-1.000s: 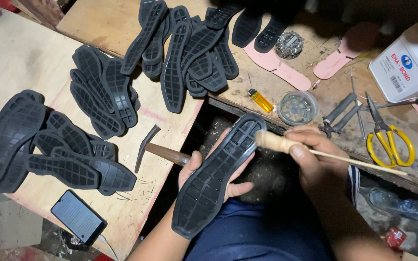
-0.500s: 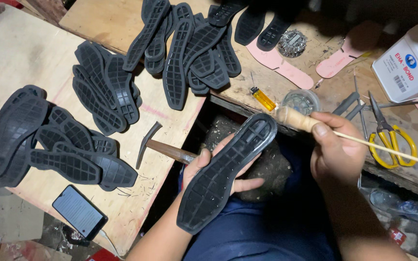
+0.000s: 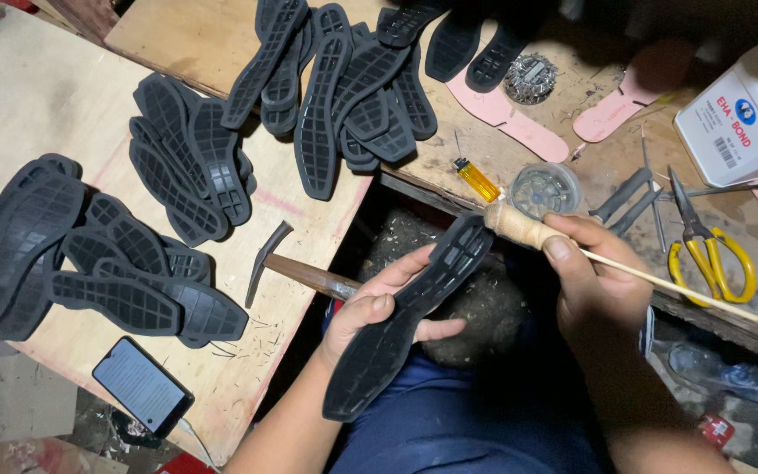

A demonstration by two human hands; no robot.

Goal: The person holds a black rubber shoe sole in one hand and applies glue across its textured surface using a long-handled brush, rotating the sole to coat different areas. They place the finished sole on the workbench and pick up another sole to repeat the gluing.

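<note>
Centrally, the left hand (image 3: 379,307) cradles a black shoe sole (image 3: 410,325) from beneath, fingers curled around its waist, above the lap. At the sole's upper tip, the right hand (image 3: 598,281) is clamped on a stick-handled brush (image 3: 519,226), whose wrapped head touches the tip. Left of the sole, a hammer (image 3: 287,263) lies on the desk (image 3: 247,369); farther left rest piled soles (image 3: 89,263) and a phone (image 3: 142,384). Right of it lie yellow scissors (image 3: 712,254).

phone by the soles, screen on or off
Off: the phone lies face up on the wooden board, its screen dark and blank.
</note>
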